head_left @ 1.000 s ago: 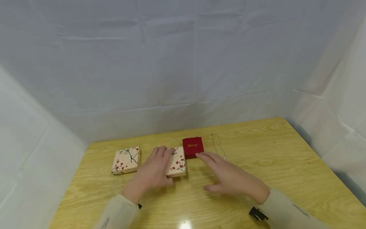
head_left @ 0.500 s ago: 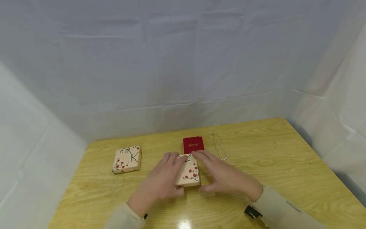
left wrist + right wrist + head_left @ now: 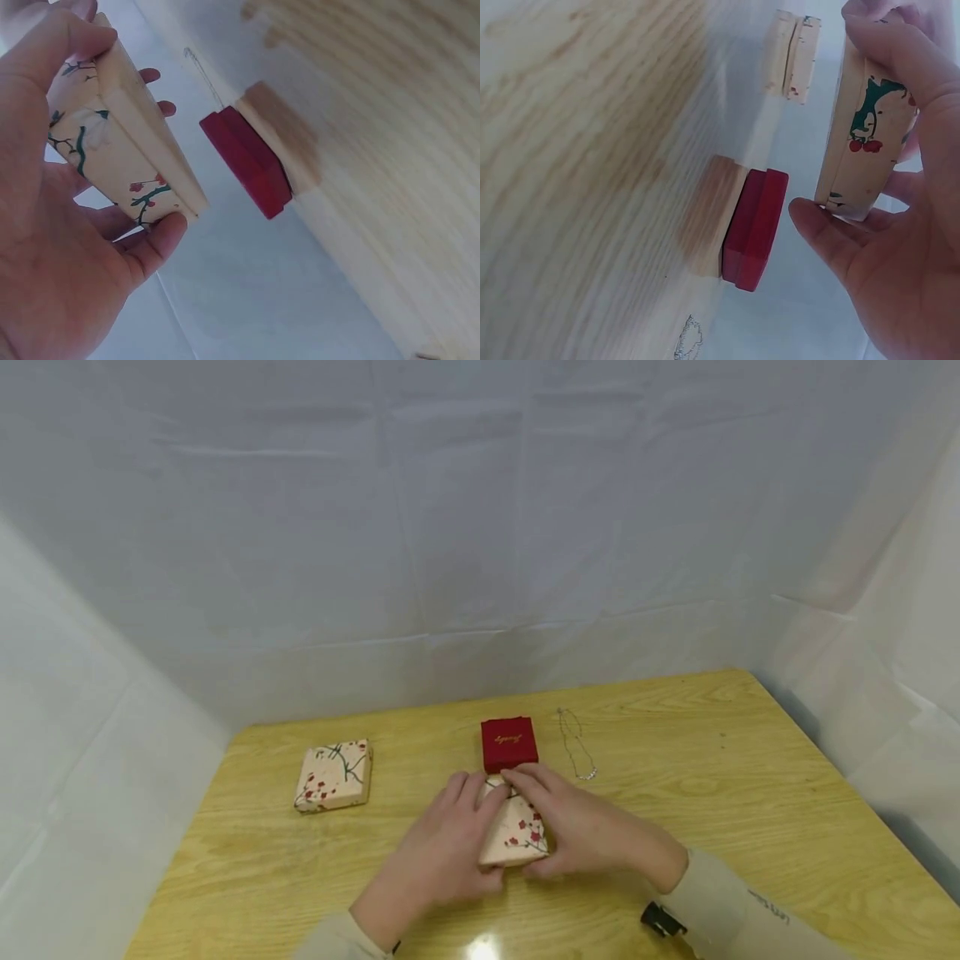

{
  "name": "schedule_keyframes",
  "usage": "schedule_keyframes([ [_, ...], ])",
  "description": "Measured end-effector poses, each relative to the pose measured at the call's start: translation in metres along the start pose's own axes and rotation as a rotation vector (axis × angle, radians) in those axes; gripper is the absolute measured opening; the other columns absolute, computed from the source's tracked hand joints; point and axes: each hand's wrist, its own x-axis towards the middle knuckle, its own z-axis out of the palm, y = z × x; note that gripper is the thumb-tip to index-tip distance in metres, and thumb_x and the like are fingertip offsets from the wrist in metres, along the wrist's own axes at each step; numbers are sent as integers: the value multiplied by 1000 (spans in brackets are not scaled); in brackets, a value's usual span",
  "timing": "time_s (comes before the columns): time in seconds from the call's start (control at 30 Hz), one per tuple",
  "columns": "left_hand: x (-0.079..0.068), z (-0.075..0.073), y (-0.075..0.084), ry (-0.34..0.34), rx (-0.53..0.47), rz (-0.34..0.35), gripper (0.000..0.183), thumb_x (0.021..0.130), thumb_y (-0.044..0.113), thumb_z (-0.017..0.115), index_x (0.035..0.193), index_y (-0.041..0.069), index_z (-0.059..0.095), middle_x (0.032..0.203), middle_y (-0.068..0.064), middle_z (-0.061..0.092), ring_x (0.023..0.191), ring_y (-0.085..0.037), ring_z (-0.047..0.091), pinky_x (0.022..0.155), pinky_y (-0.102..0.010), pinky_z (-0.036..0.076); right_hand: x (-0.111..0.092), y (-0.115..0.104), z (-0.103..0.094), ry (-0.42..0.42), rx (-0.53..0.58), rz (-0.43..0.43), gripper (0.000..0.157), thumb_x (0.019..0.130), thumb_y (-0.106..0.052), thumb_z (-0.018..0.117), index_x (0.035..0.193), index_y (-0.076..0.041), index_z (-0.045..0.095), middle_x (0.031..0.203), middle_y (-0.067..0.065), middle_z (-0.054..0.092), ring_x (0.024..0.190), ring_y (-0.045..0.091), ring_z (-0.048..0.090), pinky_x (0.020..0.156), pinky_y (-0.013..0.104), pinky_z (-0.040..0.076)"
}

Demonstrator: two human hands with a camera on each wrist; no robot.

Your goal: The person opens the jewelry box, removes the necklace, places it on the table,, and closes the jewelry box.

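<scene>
Both hands hold one cream gift box (image 3: pixel 517 835) with red blossoms and dark green branches, just in front of the red box. My left hand (image 3: pixel 450 843) grips its left side, thumb at the near edge and fingers at the far edge. On the opposite side my right hand (image 3: pixel 581 827) grips it the same way. In the left wrist view the cream box (image 3: pixel 124 135) is raised off the table, its lid seam showing along the side. The red jewelry box (image 3: pixel 510 743), with gold lettering on its lid, stands closed behind the hands.
A second cream blossom-patterned box (image 3: pixel 333 775) sits at the left of the wooden table (image 3: pixel 675 760). A thin silver chain necklace (image 3: pixel 576 747) lies right of the red box. White cloth (image 3: pixel 465 527) hangs behind the table and at both sides.
The cream box has moved right and toward the person, away from the red box's left side. The left hand carried it; the right hand has closed onto its right side.
</scene>
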Motion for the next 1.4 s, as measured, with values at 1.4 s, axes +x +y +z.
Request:
schedule_keyframes([
  [1.4, -22, 10, -9, 123, -527, -21, 117, 67, 27, 102, 162, 15, 34, 167, -1, 30, 152, -20, 36, 120, -40, 37, -10, 10, -3, 57, 26, -27, 121, 66, -43, 98, 165, -15, 33, 152, -4, 43, 125, 10, 52, 107, 38, 51],
])
